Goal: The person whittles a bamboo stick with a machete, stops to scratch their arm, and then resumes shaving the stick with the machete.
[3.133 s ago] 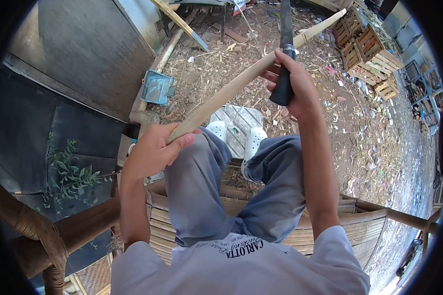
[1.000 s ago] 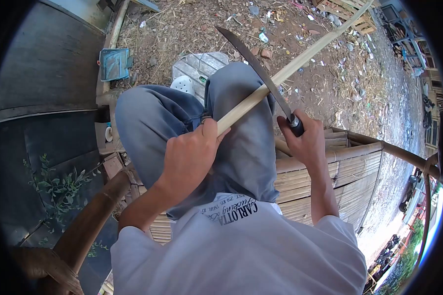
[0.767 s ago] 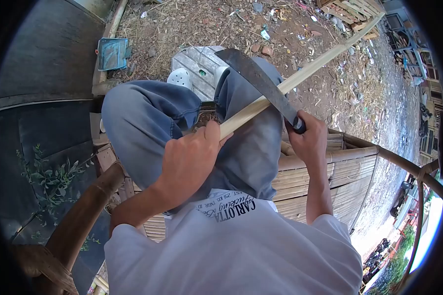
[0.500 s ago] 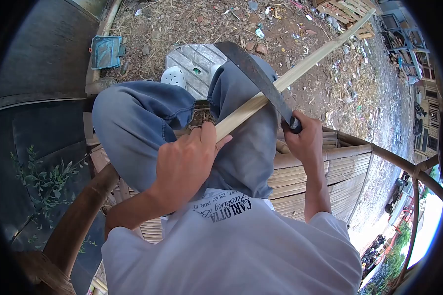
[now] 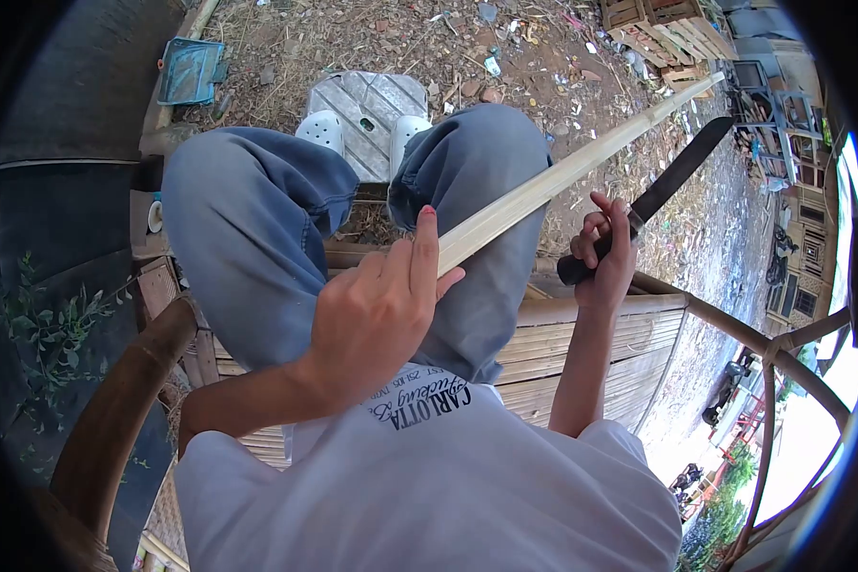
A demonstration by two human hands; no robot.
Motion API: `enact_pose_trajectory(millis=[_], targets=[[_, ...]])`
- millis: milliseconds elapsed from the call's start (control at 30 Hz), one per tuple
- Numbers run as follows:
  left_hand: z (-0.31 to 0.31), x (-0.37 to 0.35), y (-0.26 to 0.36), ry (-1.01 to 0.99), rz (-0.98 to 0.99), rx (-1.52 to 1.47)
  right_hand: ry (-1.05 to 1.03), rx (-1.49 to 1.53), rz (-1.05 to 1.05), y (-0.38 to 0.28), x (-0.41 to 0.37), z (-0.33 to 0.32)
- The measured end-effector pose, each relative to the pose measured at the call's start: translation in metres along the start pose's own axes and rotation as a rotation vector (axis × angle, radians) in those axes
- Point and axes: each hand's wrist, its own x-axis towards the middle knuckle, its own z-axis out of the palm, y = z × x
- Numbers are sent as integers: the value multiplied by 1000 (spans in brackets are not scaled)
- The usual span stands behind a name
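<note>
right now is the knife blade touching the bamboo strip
Apart. The head view shows ground between the knife blade and the bamboo strip; the right hand holds it aside.

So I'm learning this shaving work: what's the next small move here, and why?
Probably set the knife onto the bamboo strip just ahead of the left hand: the right hand holds the blade clear, touching nothing.

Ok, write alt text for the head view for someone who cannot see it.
Seen from above, a seated person's left hand grips a long bamboo strip that slants across their knee, while the right hand holds a dark machete beside it, blade apart from the strip.
</note>
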Motion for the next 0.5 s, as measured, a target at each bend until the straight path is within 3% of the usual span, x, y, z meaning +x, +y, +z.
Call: enact_pose_trajectory(millis=[133, 167, 367, 433, 467, 500], targets=[[1, 2, 0, -31, 51, 102, -75, 185, 122, 0, 26, 15], [2, 2, -1, -30, 47, 105, 2, 180, 87, 4, 31, 18], [5, 0, -5, -39, 69, 28, -103, 100, -17, -5, 41, 30], [-5, 0, -10, -145, 11, -306, -110, 93, -31, -6, 40, 29], [-14, 2, -19, -145, 9, -313, -91, 135, -31, -6, 36, 29], [-24, 7, -34, -254, -137, -631, -70, 178, -31, -6, 31, 28]])
